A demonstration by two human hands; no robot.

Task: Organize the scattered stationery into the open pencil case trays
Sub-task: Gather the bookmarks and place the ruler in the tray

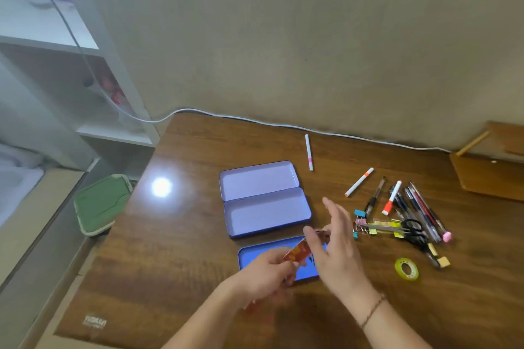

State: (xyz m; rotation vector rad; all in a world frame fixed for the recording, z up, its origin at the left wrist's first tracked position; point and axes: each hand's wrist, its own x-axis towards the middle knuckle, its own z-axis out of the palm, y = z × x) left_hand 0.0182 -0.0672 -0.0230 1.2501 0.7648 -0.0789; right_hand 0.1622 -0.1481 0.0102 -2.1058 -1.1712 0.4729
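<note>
An open lilac tin pencil case (262,198) lies in the middle of the wooden table, its two halves holding nothing. Nearer me sits a blue tray (255,256), partly hidden by my hands. My left hand (263,278) pinches a small red-orange patterned packet (297,252) over that tray. My right hand (337,246) hovers beside the packet with fingers spread, holding nothing. To the right lie scattered pens (419,207), white markers (358,182), binder clips (361,225), black scissors (415,232) and a yellow-green tape roll (407,269). A single white marker (309,152) lies further back.
A white cable (255,122) runs along the table's back edge by the wall. A wooden board (490,173) sits at the far right. A green-lidded box (102,204) stands on the floor left of the table, below white shelves (71,65).
</note>
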